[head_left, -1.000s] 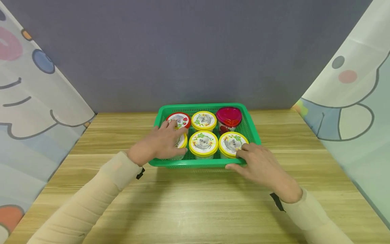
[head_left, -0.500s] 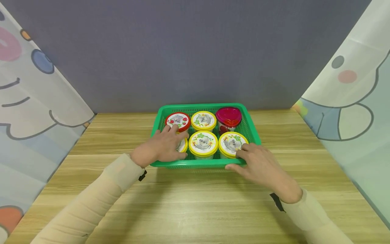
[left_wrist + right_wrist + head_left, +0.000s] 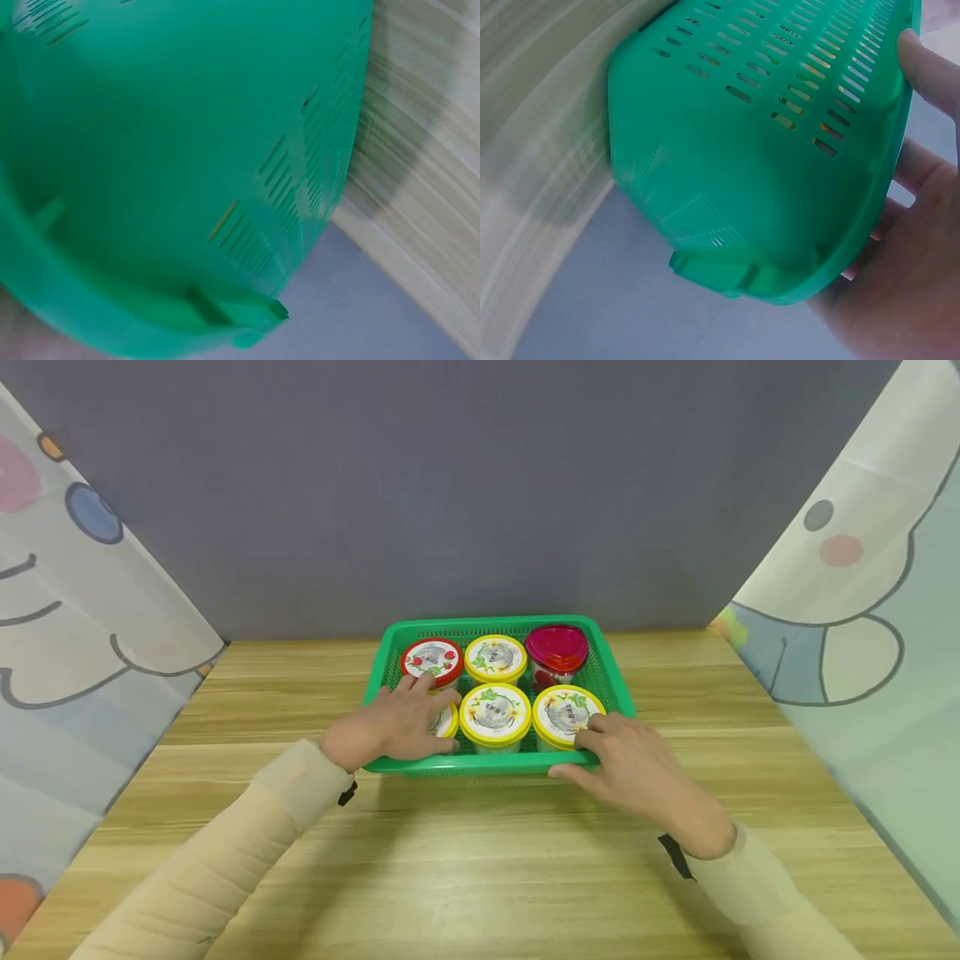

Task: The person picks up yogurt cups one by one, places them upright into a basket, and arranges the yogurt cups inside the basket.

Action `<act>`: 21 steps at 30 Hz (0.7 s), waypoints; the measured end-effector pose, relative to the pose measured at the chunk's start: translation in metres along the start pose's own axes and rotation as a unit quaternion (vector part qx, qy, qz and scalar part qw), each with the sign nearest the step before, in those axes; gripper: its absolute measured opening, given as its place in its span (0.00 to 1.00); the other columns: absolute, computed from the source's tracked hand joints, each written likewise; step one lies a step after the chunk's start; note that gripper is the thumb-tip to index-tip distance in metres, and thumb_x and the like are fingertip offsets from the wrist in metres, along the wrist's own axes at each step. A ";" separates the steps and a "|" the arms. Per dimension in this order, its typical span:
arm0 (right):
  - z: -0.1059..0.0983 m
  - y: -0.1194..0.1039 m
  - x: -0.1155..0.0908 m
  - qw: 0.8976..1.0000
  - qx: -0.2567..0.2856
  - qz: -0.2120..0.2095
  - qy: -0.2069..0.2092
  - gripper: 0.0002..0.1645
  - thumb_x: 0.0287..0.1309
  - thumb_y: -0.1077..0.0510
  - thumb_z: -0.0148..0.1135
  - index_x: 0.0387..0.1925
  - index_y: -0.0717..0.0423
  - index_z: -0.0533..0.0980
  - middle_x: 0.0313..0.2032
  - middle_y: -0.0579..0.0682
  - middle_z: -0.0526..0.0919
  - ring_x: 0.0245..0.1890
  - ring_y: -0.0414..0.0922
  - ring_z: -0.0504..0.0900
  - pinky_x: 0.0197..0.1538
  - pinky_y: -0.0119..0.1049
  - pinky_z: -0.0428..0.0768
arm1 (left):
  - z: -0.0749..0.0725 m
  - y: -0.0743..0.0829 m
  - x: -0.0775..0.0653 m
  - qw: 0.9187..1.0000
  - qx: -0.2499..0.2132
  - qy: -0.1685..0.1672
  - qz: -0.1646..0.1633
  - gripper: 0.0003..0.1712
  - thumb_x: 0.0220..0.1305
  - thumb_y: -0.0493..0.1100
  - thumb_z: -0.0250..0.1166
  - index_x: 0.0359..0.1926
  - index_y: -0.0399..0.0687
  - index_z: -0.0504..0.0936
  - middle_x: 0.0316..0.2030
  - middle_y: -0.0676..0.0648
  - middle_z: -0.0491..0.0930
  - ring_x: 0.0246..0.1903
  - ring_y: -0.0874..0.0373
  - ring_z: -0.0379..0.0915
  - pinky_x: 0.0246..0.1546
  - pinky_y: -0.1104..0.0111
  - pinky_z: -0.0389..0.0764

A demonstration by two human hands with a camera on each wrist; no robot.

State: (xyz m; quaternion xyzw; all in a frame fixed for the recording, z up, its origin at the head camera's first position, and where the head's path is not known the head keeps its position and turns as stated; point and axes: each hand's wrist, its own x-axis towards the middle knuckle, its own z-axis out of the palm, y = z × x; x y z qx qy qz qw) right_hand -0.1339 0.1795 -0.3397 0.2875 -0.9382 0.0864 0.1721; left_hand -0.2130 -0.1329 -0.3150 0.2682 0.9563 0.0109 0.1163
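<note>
A green plastic basket [image 3: 491,762] with slotted sides holds several round tubs in two rows. My left hand [image 3: 397,720] reaches over the basket's left corner and grips the front-left yellow-lidded tub [image 3: 444,723], thumb at its front and fingers at its back; the hand covers most of that lid. On the front-right rim, my right hand [image 3: 637,768] holds the basket, thumb outside and fingers curled over the edge, close to another yellow-lidded tub [image 3: 564,714]. In the right wrist view, the right hand [image 3: 911,247] wraps the green rim. The left wrist view shows mainly basket wall [image 3: 150,135].
Behind the front row stand a red-lidded tub [image 3: 432,658], a yellow-lidded tub [image 3: 496,657] and a tub with a magenta heart-shaped lid [image 3: 557,648]. The front-middle tub [image 3: 495,713] has a yellow lid. A grey wall [image 3: 480,502] rises behind the wooden table [image 3: 465,868].
My left hand has come down onto the front-left tub, its fingers drawing back from the red lid, which now shows more fully. The right hand keeps its hold on the rim.
</note>
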 end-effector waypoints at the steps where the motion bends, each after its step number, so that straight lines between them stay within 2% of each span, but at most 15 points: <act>1: 0.000 0.000 0.000 1.000 0.000 0.001 0.000 0.25 0.49 0.36 0.76 0.25 0.51 0.78 0.23 0.42 0.68 0.24 0.42 0.67 0.27 0.36 0.67 | 0.000 0.000 0.000 1.000 -0.001 -0.002 -0.001 0.39 0.65 0.68 0.63 0.73 0.64 0.67 0.62 0.41 0.65 0.58 0.42 0.62 0.50 0.45 0.71; 7: 0.000 0.001 0.000 1.000 -0.003 0.005 -0.006 0.25 0.49 0.36 0.75 0.25 0.51 0.77 0.23 0.42 0.68 0.24 0.42 0.68 0.27 0.36 0.68 | -0.001 0.001 0.003 1.000 -0.006 -0.019 -0.004 0.42 0.62 0.71 0.64 0.73 0.65 0.65 0.64 0.42 0.63 0.61 0.43 0.60 0.52 0.44 0.70; 16: -0.001 0.000 -0.001 1.000 -0.006 0.003 -0.007 0.24 0.50 0.36 0.75 0.25 0.51 0.77 0.23 0.42 0.68 0.24 0.42 0.68 0.28 0.36 0.68 | -0.005 0.002 0.002 1.000 0.003 -0.023 -0.002 0.42 0.62 0.69 0.64 0.74 0.65 0.65 0.65 0.40 0.63 0.62 0.41 0.61 0.54 0.41 0.69; 21: -0.001 -0.001 -0.002 1.000 -0.004 0.007 -0.008 0.25 0.49 0.37 0.76 0.25 0.51 0.77 0.23 0.42 0.67 0.24 0.42 0.67 0.27 0.36 0.67 | -0.006 0.001 -0.001 1.000 -0.010 -0.020 -0.001 0.43 0.62 0.68 0.64 0.75 0.66 0.64 0.65 0.41 0.63 0.62 0.42 0.60 0.54 0.42 0.67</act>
